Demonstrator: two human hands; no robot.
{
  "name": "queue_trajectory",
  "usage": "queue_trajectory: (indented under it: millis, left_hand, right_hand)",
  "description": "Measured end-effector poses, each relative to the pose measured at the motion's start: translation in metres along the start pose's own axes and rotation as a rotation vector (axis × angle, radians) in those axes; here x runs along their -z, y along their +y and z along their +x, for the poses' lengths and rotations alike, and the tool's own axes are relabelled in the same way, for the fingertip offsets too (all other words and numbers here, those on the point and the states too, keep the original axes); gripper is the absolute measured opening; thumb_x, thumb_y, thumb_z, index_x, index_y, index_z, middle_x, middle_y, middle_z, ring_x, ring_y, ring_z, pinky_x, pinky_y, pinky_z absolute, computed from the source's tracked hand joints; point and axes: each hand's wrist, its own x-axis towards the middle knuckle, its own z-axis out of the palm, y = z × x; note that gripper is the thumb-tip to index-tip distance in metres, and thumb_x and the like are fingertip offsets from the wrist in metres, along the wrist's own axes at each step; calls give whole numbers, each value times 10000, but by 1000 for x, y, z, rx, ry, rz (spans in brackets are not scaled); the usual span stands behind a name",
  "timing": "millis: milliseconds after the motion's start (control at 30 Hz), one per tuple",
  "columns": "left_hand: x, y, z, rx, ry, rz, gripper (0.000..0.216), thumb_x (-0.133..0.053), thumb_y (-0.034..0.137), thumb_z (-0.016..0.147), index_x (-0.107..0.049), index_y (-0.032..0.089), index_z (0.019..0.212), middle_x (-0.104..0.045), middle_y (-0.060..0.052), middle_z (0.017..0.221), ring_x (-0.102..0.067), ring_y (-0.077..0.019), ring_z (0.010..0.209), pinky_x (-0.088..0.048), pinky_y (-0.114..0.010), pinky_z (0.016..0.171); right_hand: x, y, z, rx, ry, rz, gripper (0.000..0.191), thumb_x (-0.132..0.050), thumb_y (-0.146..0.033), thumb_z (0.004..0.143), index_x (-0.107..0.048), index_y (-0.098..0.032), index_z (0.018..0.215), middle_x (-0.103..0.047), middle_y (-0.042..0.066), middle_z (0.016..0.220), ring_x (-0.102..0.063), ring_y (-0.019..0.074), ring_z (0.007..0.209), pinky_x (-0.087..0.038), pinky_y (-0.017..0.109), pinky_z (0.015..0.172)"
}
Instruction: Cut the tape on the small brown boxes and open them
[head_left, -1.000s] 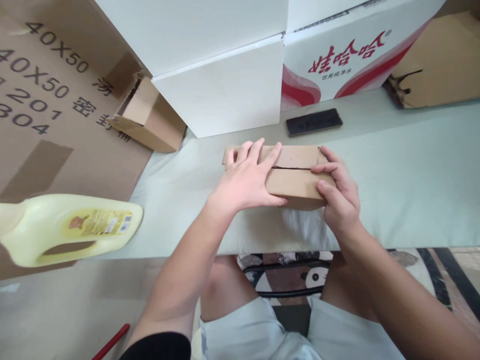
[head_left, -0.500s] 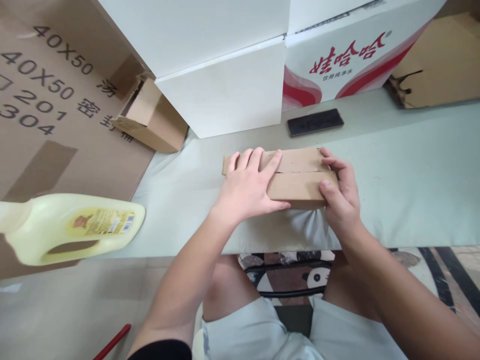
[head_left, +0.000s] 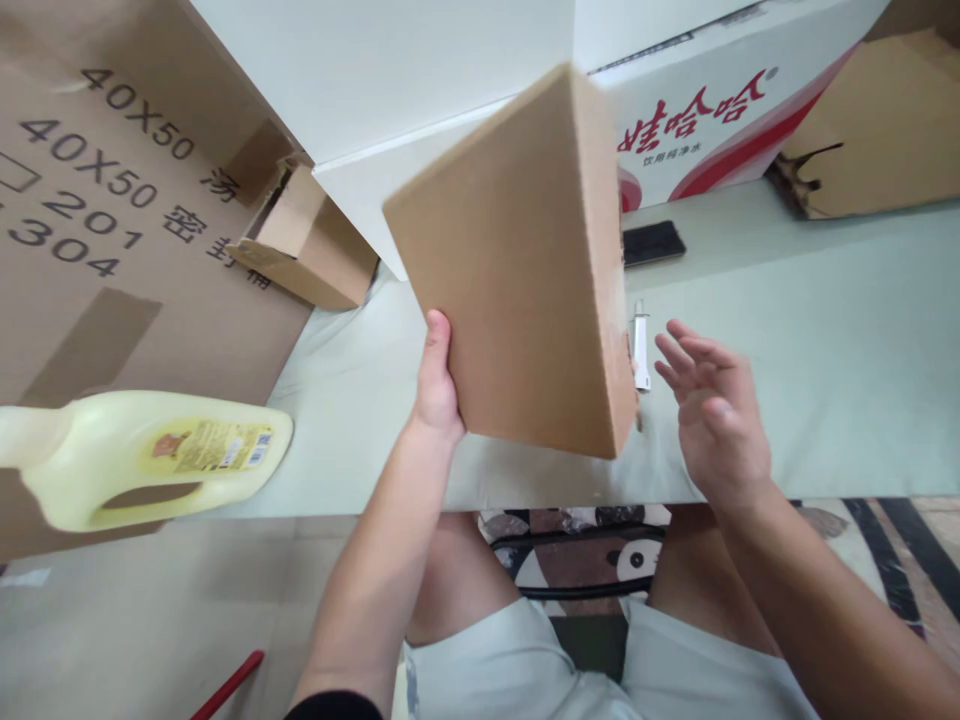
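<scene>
A brown cardboard box [head_left: 517,270] is lifted off the pale green table [head_left: 810,360] and tilted, its broad plain face turned toward me. My left hand [head_left: 436,385] grips its lower left edge, thumb on the near face, the fingers hidden behind. My right hand [head_left: 716,410] hovers open just right of the box, fingers spread, not touching it. A small white tool [head_left: 640,347] lies on the table between the box and my right hand.
A black phone [head_left: 654,242] lies behind the box. White cartons [head_left: 420,120] and a red-printed carton [head_left: 720,110] stand at the back. A small open cardboard box [head_left: 304,240] and large flat cardboard [head_left: 112,230] are left. A yellow jug [head_left: 142,455] lies at the left.
The box was lying flat on the table under both hands. Now my left hand has raised and tipped it up, and my right hand has let go and opened. The white tool is uncovered.
</scene>
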Motion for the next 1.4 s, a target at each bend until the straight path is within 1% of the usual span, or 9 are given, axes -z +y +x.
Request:
queue_trajectory:
  millis: [233, 400, 500, 667, 767, 967, 1100, 1200, 1400]
  left_hand:
    - [-45, -33, -30, 416, -132, -572, 850, -310, 826, 927, -574, 200, 1437, -671, -124, 1434, -606, -356, 1371, -558, -526, 1092]
    - [-48, -43, -31, 579, -56, -536, 651, -447, 688, 984, -611, 218, 1405, -635, -84, 1491, -571, -305, 1417, -530, -435, 1128]
    - [-42, -49, -32, 632, -100, -353, 594, -380, 628, 1023, -664, 195, 1312, -733, -116, 1338, -707, -290, 1217, -603, -401, 943]
    - [-1, -49, -33, 385, -94, 439, 521, -593, 613, 902, -630, 193, 594, -677, -65, 564, -651, -215, 577, -484, -302, 561]
    - [26, -38, -36, 253, 93, 479, 559, -541, 644, 927, -558, 213, 572, -546, -14, 456, -515, -156, 461, -404, -280, 503]
    - [28, -1, -34, -217, 250, 270, 395, -471, 558, 1022, -652, 217, 941, -745, -44, 800, -642, -144, 585, -510, -273, 561]
    - [3, 26, -9, -466, 153, 461, 340, -599, 341, 956, -615, 245, 1281, -650, -79, 1425, -702, -214, 1152, -582, -345, 921]
    - [-21, 37, 15, -453, -8, 707, 300, -475, 269, 995, -699, 232, 1190, -659, -63, 1410, -583, -248, 1353, -475, -424, 1132]
    - [-45, 33, 31, -300, -93, 916, 326, -529, 269, 958, -721, 311, 1219, -748, -5, 1280, -649, -278, 1218, -452, -471, 1085]
  right_hand:
    - [2, -50, 4, 93, -231, -267, 459, -638, -352, 961, -608, -348, 1419, -458, 41, 1647, -377, 315, 1555, -386, 523, 1255]
    - [8, -66, 7, 85, -290, -377, 467, -627, -238, 935, -674, -335, 1390, -513, 34, 1602, -492, 319, 1480, -485, 506, 1192]
    - [4, -71, 9, 120, -345, -380, 463, -588, -183, 917, -715, -332, 1337, -532, 17, 1582, -493, 306, 1480, -397, 542, 1254]
    - [-8, -73, 10, 107, -442, -461, 446, -549, -156, 873, -774, -310, 1226, -612, 22, 1505, -572, 300, 1415, -441, 566, 1221]
    - [-17, -69, 8, 134, -476, -495, 461, -523, -147, 850, -775, -289, 1208, -620, 36, 1497, -597, 292, 1389, -457, 576, 1204]
    - [-22, -65, 5, 169, -460, -500, 453, -510, -129, 842, -784, -265, 1176, -645, 60, 1468, -614, 283, 1369, -478, 572, 1185]
    - [-20, -65, 7, 167, -464, -490, 450, -515, -127, 842, -784, -262, 1177, -642, 59, 1473, -607, 291, 1376, -486, 571, 1178]
    - [-20, -65, 7, 153, -477, -469, 461, -524, -120, 835, -777, -275, 1187, -637, 48, 1481, -588, 293, 1397, -467, 569, 1195]
    - [-22, -67, 5, 125, -478, -410, 424, -551, -133, 852, -753, -281, 1193, -626, 53, 1491, -558, 294, 1418, -406, 574, 1229]
